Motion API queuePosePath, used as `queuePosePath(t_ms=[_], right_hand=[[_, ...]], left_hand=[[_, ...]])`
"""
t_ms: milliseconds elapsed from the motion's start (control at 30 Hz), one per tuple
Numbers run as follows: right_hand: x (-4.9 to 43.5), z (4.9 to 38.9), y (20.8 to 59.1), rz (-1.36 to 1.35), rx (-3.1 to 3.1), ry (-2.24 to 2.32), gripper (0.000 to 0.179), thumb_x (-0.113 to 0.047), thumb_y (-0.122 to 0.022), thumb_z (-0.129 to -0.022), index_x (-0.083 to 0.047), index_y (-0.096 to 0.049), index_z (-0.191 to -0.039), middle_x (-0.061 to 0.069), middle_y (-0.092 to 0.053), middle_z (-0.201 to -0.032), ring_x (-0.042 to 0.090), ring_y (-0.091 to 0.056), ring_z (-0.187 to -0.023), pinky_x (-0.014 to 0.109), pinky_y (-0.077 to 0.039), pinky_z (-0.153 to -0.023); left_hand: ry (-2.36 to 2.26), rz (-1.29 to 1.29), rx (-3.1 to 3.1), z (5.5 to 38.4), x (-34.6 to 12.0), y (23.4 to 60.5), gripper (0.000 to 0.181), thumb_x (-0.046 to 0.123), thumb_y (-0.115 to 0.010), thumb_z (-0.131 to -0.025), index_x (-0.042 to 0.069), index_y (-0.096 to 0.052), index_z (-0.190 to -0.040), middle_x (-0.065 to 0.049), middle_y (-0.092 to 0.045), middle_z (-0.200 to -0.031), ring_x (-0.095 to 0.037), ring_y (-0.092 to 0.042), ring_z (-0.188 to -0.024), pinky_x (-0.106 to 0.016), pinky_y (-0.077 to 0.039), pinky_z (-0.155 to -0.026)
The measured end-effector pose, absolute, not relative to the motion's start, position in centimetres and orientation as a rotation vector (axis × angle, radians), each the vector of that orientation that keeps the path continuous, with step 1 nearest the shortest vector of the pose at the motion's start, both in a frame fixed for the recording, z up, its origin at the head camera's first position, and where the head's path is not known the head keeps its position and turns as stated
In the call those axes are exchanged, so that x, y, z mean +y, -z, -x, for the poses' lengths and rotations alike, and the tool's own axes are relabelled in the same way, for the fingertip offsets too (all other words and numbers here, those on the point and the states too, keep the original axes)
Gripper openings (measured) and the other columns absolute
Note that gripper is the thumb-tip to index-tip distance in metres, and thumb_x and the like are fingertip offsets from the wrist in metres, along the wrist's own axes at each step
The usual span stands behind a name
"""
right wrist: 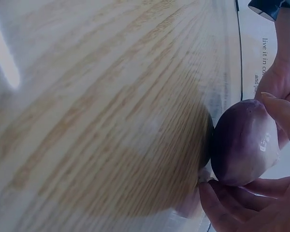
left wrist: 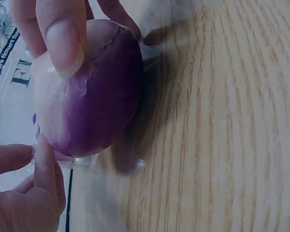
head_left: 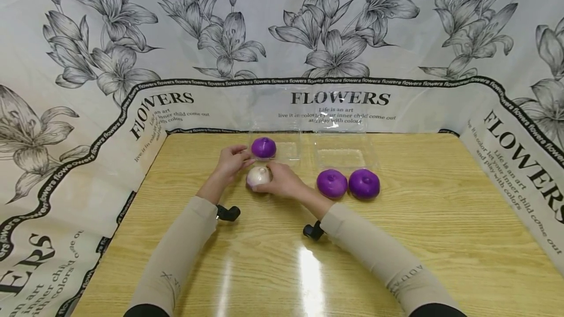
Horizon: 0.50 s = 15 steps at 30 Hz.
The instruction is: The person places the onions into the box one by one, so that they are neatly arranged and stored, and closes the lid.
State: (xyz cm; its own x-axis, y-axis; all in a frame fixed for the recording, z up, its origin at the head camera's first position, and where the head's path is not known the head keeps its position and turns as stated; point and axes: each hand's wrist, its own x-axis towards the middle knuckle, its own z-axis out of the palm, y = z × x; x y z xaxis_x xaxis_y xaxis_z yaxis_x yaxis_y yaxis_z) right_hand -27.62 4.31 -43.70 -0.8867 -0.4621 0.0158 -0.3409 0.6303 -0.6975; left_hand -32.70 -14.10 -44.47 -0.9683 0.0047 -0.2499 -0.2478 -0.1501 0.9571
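My right hand [head_left: 284,180] grips a white-and-purple onion [head_left: 258,176], its pale pointed top facing up. Thumb and fingers span the onion's sides, close over the table in front of the left clear plastic box [head_left: 288,151]. That onion [right wrist: 244,142] shows a dark purple underside in the right wrist view. At the left edge of this box, my left hand [head_left: 231,163] pinches the plastic between thumb and finger; the left wrist view shows these fingers [left wrist: 44,164] at the edge. A purple onion [head_left: 263,147] sits inside the box's left half.
A second clear plastic box [head_left: 345,158] stands to the right with its lid raised. In front of it two purple onions, one on the left [head_left: 332,183] and one on the right [head_left: 364,183], sit side by side on the wooden table [head_left: 440,238]. Flower-printed cloth [head_left: 246,106] hangs behind.
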Motion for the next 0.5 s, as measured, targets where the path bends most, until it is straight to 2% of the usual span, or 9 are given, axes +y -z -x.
queuePosePath(t_ms=[267,500], right_hand=[[4.23,27.79,43.93,0.672,2.706,1.077,0.063,-0.032,-0.087,-0.083,0.004,-0.059,-0.126,0.016,-0.067,-0.116,0.027,-0.065,-0.102,0.038,-0.059,-0.090],[4.35,27.82,44.15,0.676,2.691,1.098,0.061,-0.029,-0.088,-0.082,0.002,-0.060,-0.126,0.014,-0.067,-0.117,0.027,-0.065,-0.104,0.038,-0.058,-0.093]], left_hand=[[-2.241,0.292,1.937,32.63,-13.82,44.38,0.046,-0.008,-0.052,-0.101,-0.010,-0.044,-0.147,-0.019,-0.047,-0.124,-0.034,-0.061,-0.115,-0.028,-0.058,-0.100],[-2.247,0.293,1.929,32.60,-14.00,44.54,0.047,-0.007,-0.052,-0.101,-0.009,-0.043,-0.148,-0.021,-0.046,-0.132,-0.032,-0.062,-0.114,-0.028,-0.058,-0.100]])
